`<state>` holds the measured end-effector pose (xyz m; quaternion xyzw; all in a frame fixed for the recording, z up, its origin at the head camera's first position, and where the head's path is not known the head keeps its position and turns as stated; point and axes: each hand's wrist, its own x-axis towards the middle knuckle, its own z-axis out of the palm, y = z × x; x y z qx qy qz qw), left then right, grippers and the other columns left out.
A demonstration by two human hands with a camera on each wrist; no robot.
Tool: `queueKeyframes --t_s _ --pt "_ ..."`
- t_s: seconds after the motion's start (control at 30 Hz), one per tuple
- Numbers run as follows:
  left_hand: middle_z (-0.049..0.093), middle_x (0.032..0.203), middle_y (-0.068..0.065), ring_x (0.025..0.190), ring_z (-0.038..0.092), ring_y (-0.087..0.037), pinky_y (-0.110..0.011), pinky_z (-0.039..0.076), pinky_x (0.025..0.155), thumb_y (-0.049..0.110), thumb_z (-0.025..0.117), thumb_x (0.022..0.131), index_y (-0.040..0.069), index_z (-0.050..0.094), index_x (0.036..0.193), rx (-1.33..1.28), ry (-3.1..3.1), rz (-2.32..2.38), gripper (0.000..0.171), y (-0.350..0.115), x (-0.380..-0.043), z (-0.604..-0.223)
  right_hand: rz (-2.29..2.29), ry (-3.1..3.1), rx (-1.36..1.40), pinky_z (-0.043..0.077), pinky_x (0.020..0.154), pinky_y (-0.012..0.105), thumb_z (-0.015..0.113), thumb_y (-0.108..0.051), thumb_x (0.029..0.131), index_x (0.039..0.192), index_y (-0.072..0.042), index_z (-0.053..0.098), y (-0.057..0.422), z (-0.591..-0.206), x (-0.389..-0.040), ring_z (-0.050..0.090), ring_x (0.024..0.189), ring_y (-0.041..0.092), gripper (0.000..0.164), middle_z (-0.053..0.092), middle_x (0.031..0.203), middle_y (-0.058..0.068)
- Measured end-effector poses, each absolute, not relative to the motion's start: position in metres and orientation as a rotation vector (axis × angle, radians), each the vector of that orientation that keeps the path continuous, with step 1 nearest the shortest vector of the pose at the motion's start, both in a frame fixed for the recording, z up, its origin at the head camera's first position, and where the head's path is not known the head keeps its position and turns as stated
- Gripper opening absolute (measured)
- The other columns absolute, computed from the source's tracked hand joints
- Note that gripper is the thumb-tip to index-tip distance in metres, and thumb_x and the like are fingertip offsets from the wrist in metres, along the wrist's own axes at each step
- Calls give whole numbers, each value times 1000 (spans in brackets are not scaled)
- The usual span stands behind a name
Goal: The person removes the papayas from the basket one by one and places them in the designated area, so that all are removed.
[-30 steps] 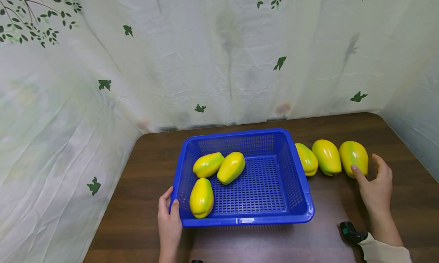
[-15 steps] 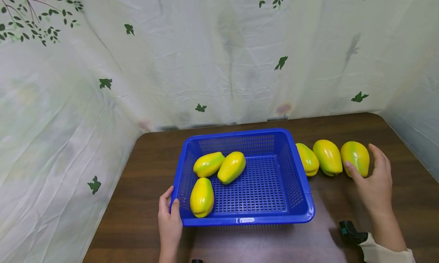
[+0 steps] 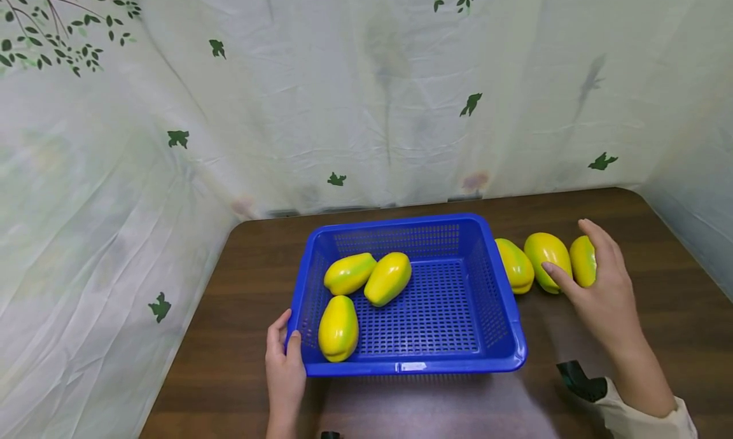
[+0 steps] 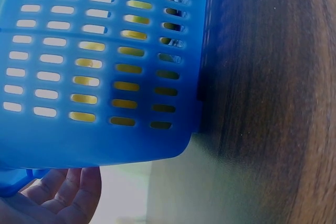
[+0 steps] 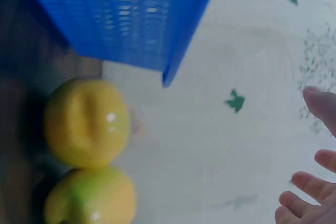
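Note:
A blue plastic basket (image 3: pixel 435 365) with perforated walls sits on the table. My left hand (image 3: pixel 284 369) grips its left rim near the front corner; in the left wrist view the fingers (image 4: pixel 79 192) curl at the rim. Three glossy yellow-green fruits, papaya-like in shape, lie inside, one of them a front fruit (image 3: pixel 338 329). Right of the basket, three more stand in a row: a near one (image 3: pixel 515 267), a middle one (image 3: pixel 546 257) and a far-right one (image 3: pixel 583 261). My right hand (image 3: pixel 607 292) hovers over the row, thumb and fingers spread, holding nothing, partly hiding the far-right fruit.
The brown wooden table (image 3: pixel 229 362) ends at the back against a pale cloth (image 3: pixel 389 108) printed with leaves. A black wrist device (image 3: pixel 581 382) sits at the right sleeve. The basket's right wall stands close beside the row of fruits.
My right hand has moved left from around the far-right fruit to over the row, leaving that fruit on the table. The left hand and basket stay in place.

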<state>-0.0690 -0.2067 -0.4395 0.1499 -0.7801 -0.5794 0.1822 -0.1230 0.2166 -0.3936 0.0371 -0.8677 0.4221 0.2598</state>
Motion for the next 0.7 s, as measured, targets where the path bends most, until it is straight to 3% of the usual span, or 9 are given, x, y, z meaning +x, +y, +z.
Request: queueKeyframes --t_s 0.33,0.7 --pt "52 119 -19 102 51 -22 -12 42 76 4 38 93 4 42 129 393 -2178 -1648 35 -206 -68 -439 1124 -2333 319 19 101 52 74 -4 72 139 -11 32 198 -367 -137 26 127 32 80 31 139 15" --pt "53 117 -19 99 52 -19 -14 43 76 3 39 93 4 43 128 390 -2169 -1655 35 -205 -68 -437 1076 -2382 499 25 97 53 72 -17 77 140 -11 31 169 -350 -154 26 127 29 75 31 141 11"
